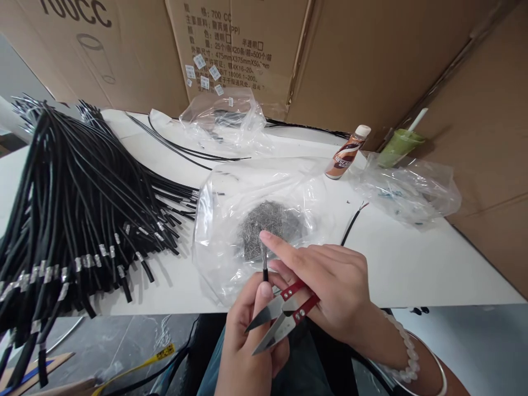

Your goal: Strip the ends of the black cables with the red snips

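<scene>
Between the thumb and fingers of my left hand (258,330) stands a black cable (265,274), its stripped end pointing up and away from me. My right hand (330,280) has red-handled thread snips (284,313) in its curled fingers, the blades apart and pointing left over my left hand. The right index finger is stretched out and its tip is at the bare end of the cable. Just beyond, a clear plastic bag (218,236) lies on the table with a tangled grey heap of fine wire clippings (262,225) on it.
A large bundle of black cables (82,192) covers the table's left side. Cardboard boxes (350,60) wall off the back. A brown drink bottle (347,152), a green cup (399,147) with a straw and another plastic bag (416,187) are at the right. One short cable (352,225) lies nearby.
</scene>
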Action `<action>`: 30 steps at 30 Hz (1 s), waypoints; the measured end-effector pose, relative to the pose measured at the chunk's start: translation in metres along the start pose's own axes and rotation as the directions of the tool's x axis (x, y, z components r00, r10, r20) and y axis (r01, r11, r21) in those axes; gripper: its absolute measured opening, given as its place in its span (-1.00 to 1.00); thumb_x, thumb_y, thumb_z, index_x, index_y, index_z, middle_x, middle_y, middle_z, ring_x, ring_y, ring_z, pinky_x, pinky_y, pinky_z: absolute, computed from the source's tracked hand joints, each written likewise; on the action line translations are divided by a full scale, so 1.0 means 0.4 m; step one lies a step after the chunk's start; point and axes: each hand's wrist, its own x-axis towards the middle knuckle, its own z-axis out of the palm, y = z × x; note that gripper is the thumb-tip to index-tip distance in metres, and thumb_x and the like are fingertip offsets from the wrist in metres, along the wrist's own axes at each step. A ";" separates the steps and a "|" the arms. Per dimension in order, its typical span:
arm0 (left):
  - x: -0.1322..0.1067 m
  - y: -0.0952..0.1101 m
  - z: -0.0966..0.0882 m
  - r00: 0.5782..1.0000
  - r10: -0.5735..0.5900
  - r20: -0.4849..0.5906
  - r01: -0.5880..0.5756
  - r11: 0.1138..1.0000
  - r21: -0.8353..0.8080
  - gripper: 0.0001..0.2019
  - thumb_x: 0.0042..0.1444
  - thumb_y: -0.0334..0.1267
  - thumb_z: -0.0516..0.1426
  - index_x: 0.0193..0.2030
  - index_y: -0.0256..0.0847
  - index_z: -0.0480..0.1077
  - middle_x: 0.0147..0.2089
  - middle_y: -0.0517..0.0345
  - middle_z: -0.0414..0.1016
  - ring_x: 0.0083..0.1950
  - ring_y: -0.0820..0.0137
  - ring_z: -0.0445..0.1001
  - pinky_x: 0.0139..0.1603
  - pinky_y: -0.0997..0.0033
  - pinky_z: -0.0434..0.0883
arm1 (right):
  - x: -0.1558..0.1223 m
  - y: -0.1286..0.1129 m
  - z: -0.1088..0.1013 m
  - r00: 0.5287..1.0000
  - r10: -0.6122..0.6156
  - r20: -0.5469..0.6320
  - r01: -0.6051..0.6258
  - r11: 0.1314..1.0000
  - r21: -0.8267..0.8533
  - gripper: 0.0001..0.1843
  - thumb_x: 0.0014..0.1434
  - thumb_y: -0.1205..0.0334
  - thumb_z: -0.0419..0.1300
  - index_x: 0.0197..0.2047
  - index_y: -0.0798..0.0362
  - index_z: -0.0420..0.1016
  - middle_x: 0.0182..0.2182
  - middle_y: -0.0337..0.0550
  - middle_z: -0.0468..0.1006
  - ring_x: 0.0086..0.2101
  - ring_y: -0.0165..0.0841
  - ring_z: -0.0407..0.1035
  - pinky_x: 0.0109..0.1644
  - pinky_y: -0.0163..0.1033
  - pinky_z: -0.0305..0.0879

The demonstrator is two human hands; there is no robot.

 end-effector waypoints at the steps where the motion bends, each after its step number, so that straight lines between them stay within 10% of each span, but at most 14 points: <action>1: -0.002 0.000 0.001 1.000 0.011 -0.013 -0.011 1.000 0.007 -0.54 0.02 0.15 0.17 -0.41 -0.22 0.13 -0.64 0.40 -0.18 -0.65 0.66 -0.25 -0.67 0.66 -0.14 | -0.001 0.000 -0.004 1.000 0.005 0.029 -0.006 1.000 0.012 -0.66 0.24 0.30 0.13 0.08 0.16 0.43 -0.61 -0.33 0.40 -0.59 -0.54 0.19 -0.48 -0.32 0.09; 15: 0.000 0.004 0.000 0.998 -0.024 -0.050 0.024 1.000 0.013 -0.38 -0.21 0.31 0.21 -0.33 -0.19 0.10 -0.66 0.46 -0.11 -0.63 0.66 -0.24 -0.66 0.64 -0.10 | 0.050 -0.005 -0.020 0.946 0.259 0.196 -0.321 0.839 0.439 -0.93 0.21 0.31 0.14 -0.29 0.09 0.44 -0.69 -0.40 0.13 -0.65 -0.61 0.03 -0.53 -0.47 0.06; 23: -0.020 0.022 0.005 0.990 -0.137 -0.044 0.124 0.967 -0.222 -0.42 -0.24 0.10 0.34 -0.33 -0.17 0.10 -0.66 0.49 -0.13 -0.65 0.70 -0.31 -0.73 0.70 -0.18 | 0.036 0.000 -0.010 0.977 0.090 0.192 -0.175 0.854 0.490 -0.92 0.13 0.46 0.14 -0.34 0.11 0.37 -0.65 -0.41 0.33 -0.63 -0.62 0.11 -0.51 -0.46 0.06; 30: -0.039 0.032 0.028 0.903 -0.258 -0.345 0.099 0.903 -0.418 -0.67 0.26 -0.27 0.05 0.14 -0.04 0.14 -0.50 0.30 0.33 -0.67 0.63 0.24 -0.66 0.71 0.15 | 0.005 -0.026 0.025 0.996 -0.072 0.061 0.038 0.897 0.441 -0.91 0.19 0.33 0.09 -0.35 0.11 0.37 -0.56 -0.32 0.45 -0.57 -0.57 0.24 -0.46 -0.38 0.12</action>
